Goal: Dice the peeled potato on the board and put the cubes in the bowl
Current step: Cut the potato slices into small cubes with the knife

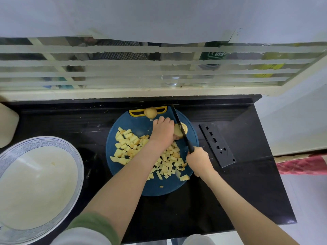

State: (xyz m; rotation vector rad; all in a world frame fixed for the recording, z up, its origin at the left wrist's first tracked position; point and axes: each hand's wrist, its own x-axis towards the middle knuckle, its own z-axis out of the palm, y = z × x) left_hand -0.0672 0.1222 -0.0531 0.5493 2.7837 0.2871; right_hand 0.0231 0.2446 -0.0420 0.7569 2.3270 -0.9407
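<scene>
lower left of the frame, we've got the bowl (pixel 77 157) parked just beside the board (pixel 139 123), close enough for an easy scoop, and it looks all but bare inside. centre frame, the cubes (pixel 127 147) lie heaped across the board, not yet moved over. just right of them our left hand (pixel 162 131) curls down over the potato (pixel 177 133), pinning it to the board so it shouldn't roll, fingertips tucked back from the edge. the knife (pixel 183 134) runs right alongside that hand, blade across the potato. lower right of the board, our right hand (pixel 199 161) is wrapped tight round the handle. a second potato (pixel 150 112) waits at the board's top edge.
</scene>
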